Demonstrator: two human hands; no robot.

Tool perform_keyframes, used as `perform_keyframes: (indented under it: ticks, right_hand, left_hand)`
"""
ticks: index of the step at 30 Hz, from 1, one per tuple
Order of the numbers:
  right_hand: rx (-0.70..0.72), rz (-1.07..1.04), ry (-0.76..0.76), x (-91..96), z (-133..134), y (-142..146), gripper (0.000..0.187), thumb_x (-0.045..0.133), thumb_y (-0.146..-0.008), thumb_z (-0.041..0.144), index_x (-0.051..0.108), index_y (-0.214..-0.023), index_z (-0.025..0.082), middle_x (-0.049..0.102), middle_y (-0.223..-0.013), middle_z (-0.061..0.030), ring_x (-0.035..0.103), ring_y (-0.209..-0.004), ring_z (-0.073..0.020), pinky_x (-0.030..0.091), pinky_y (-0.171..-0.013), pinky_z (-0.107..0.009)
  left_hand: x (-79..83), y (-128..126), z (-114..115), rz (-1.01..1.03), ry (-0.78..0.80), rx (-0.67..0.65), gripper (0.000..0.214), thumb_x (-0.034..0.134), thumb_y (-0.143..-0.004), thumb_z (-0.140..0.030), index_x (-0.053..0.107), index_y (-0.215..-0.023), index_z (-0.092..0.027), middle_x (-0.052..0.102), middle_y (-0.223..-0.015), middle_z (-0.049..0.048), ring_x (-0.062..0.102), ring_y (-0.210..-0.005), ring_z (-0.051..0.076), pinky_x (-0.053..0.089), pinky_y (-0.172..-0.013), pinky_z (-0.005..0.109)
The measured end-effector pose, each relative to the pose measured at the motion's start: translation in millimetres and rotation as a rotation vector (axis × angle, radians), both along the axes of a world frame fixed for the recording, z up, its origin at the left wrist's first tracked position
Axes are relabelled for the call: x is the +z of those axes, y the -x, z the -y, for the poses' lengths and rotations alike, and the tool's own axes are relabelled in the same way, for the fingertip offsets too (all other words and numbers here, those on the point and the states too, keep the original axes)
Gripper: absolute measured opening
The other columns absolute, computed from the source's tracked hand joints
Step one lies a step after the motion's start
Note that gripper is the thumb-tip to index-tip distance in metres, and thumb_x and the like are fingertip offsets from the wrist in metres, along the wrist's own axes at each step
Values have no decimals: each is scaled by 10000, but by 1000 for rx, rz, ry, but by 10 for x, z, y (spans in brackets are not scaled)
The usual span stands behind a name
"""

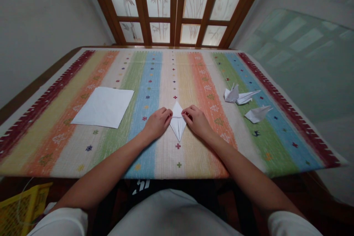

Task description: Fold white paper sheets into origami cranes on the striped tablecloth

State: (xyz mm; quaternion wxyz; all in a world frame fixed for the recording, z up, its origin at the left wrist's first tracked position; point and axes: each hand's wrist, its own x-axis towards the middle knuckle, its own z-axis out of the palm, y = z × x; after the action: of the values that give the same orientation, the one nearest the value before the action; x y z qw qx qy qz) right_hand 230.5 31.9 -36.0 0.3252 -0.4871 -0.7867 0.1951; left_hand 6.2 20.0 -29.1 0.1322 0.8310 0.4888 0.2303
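A small folded white paper piece [177, 121], kite-shaped with points toward and away from me, lies on the striped tablecloth [155, 81] at the table's middle. My left hand [157, 122] has its fingers curled and pressed on the piece's left edge. Pinching the right edge in the same way is my right hand [197, 120]. Both hands rest on the cloth.
A stack of flat white square sheets [104, 106] lies to the left. Two folded paper cranes [240, 95] [257, 113] sit to the right. A wooden framed window [177, 7] stands behind the table. A yellow crate [19, 206] is on the floor at lower left.
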Motion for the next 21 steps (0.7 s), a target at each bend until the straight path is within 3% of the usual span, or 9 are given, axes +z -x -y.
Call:
perform_keyframes:
  ticks: [11, 17, 21]
  right_hand:
    - [14, 136, 29, 10, 14, 19, 174, 583, -1024, 134, 747, -1002, 188, 662, -1008, -92, 662, -863, -207, 510, -790, -315]
    - [17, 223, 22, 59, 93, 45, 184, 568, -1034, 170, 742, -1096, 167, 670, -1074, -119, 676, -905, -228, 528, -824, -343]
    - [4, 284, 17, 58, 125, 74, 176, 578, -1023, 146, 729, -1114, 156, 663, -1086, -124, 669, -931, -239, 525, -811, -342]
  left_hand:
    - [-2, -12, -22, -22, 14, 66, 163, 573, -1051, -235, 721, -1018, -173, 688, -983, 83, 654, -866, 210, 525, -809, 331]
    - [-32, -24, 12, -102, -87, -67, 183, 526, -1053, -165, 709, -1060, -175, 692, -1035, 90, 654, -929, 210, 542, -832, 322]
    - [-33, -35, 47, -169, -126, -81, 173, 540, -1051, -193, 710, -1039, -165, 694, -1012, 101, 648, -929, 226, 549, -828, 341]
